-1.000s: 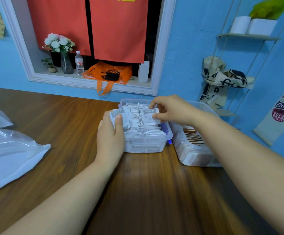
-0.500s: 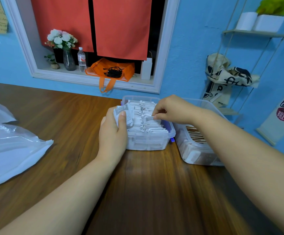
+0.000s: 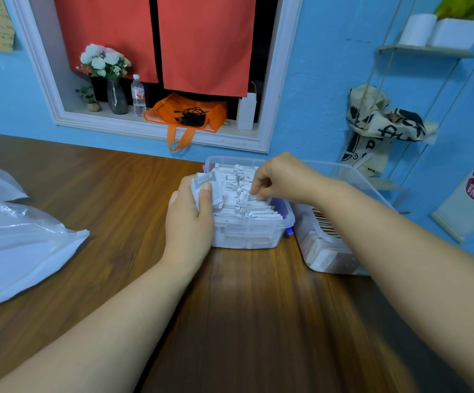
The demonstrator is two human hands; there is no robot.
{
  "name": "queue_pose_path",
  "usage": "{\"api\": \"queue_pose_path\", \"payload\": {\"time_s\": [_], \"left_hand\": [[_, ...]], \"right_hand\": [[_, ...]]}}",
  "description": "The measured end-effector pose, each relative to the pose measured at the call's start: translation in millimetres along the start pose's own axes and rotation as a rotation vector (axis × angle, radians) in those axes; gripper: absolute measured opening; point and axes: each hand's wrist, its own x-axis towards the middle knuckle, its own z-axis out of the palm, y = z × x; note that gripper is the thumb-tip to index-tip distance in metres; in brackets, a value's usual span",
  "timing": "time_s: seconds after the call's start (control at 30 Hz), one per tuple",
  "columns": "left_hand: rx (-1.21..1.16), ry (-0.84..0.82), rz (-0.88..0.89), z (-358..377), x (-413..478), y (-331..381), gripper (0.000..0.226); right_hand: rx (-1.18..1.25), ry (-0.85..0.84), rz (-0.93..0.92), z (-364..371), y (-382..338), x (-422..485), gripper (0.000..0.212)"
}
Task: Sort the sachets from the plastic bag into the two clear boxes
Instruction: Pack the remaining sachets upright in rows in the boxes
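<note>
Two clear boxes stand side by side on the wooden table. The left clear box [image 3: 247,239] is packed with upright white sachets [image 3: 247,211]. The right clear box [image 3: 323,259] holds brown-edged sachets [image 3: 328,226] and is partly hidden by my right forearm. My left hand [image 3: 189,222] rests against the left box's left wall and grips a small bunch of white sachets [image 3: 207,185]. My right hand [image 3: 284,178] hovers over the same box, its fingertips pinching one white sachet [image 3: 254,197] down among the rows. The plastic bag [image 3: 17,239] lies flat at the table's left.
The table [image 3: 244,321] meets a blue wall right behind the boxes. A window ledge above holds a flower vase [image 3: 115,95], a water bottle [image 3: 138,95] and an orange bag [image 3: 187,114]. A hanging shelf with a printed cloth [image 3: 380,129] is at the right.
My right hand has lowered the single sachet that it held flat above the left box into the rows. My left hand has stayed at the box's side with its bunch.
</note>
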Motion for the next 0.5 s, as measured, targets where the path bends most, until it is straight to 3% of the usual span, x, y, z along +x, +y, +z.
{"api": "queue_pose_path", "payload": {"time_s": [0.5], "left_hand": [[-0.003,0.003,-0.001,0,0,-1,0.010]], "right_hand": [[0.009,-0.062,-0.023,2,4,3,0.012]]}}
